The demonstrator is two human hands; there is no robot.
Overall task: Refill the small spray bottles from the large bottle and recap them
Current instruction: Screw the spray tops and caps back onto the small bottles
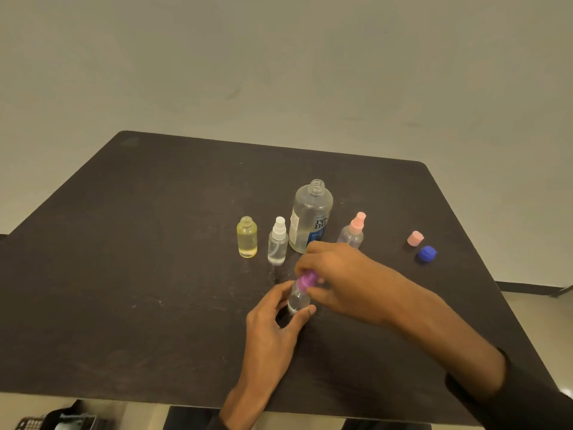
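My left hand [273, 318] grips the clear body of a small spray bottle [298, 301] near the middle of the dark table [124, 274]. My right hand [338, 277] is closed over its purple spray top [305, 280]. Behind them the large clear bottle [311, 216] with a blue label stands upright, uncapped. A small clear bottle with a white spray top [277, 242] stands left of it, and one with a pink spray top [352, 232] to its right. A small open bottle of yellow liquid [247, 237] stands furthest left.
A pink cap [415, 238] and a blue cap [427, 253] lie loose on the table at the right. The table's right edge runs close past them. A dark bag or basket [62, 420] sits on the floor below the near left edge.
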